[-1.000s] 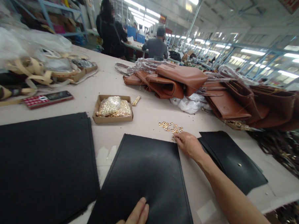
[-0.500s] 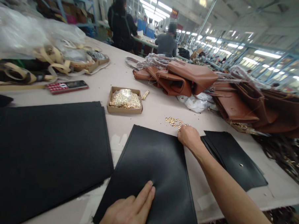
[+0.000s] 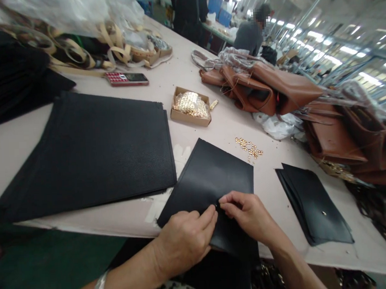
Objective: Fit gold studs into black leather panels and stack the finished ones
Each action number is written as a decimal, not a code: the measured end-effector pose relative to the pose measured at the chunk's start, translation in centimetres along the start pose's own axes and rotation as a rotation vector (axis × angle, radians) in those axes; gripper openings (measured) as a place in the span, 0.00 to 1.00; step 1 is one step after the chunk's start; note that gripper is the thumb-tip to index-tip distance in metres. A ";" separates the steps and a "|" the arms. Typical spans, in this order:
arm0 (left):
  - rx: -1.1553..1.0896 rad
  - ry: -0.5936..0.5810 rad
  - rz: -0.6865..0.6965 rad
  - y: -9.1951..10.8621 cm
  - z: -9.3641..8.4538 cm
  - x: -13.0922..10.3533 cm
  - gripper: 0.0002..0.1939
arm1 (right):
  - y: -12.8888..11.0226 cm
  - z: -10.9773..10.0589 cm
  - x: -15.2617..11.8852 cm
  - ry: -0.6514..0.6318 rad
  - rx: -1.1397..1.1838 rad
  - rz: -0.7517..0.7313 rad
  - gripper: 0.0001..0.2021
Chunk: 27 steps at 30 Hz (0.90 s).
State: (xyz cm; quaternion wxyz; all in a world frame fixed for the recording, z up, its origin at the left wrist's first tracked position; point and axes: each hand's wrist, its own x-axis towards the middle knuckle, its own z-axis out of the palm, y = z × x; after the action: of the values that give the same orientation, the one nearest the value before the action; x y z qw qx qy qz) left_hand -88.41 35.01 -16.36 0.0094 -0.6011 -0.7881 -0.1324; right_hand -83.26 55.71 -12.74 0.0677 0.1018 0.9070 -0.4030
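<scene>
A black leather panel (image 3: 213,169) lies in front of me, its near part extending past the table edge. My left hand (image 3: 190,234) is closed at its near part, fingertips pressed on the upper face; its thumb is hidden. Just to the right, my right hand (image 3: 247,212) pinches at the middle of the panel, close to the left fingertips. Whatever is in that pinch is too small to make out. Beyond the panel, small gold metal pieces (image 3: 249,147) lie scattered on the table (image 3: 264,171). Several smaller black panels (image 3: 310,199) sit at right, the top one with a gold fitting (image 3: 324,213).
A stack of large black panels (image 3: 122,147) occupies the left. Behind are a cardboard box (image 3: 190,119) of gold pieces and a red phone (image 3: 126,78). Brown leather bags (image 3: 286,85) line the right side. Two people are in the background.
My right hand has come back from the gold pieces to the panel's middle, meeting my left hand. The panel has shifted toward me over the table edge. The view has tilted down.
</scene>
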 end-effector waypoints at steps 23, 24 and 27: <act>-0.002 0.185 0.023 -0.1 1.1 -0.4 0.18 | -1.4 0.1 2.5 -0.216 -0.097 0.285 0.05; -0.001 0.187 0.028 0.0 1.0 -0.4 0.18 | -1.4 0.0 2.7 -0.226 -0.083 0.313 0.04; 0.002 0.182 0.041 0.0 0.8 -0.4 0.19 | -2.0 -0.1 3.3 -0.235 -0.031 0.408 0.03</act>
State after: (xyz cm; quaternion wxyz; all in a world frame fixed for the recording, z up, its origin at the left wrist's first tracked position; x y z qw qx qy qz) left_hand -88.23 34.83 -17.25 0.0842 -0.6025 -0.7718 -0.1852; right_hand -86.95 54.93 -11.89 0.2546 0.2341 0.8596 -0.3761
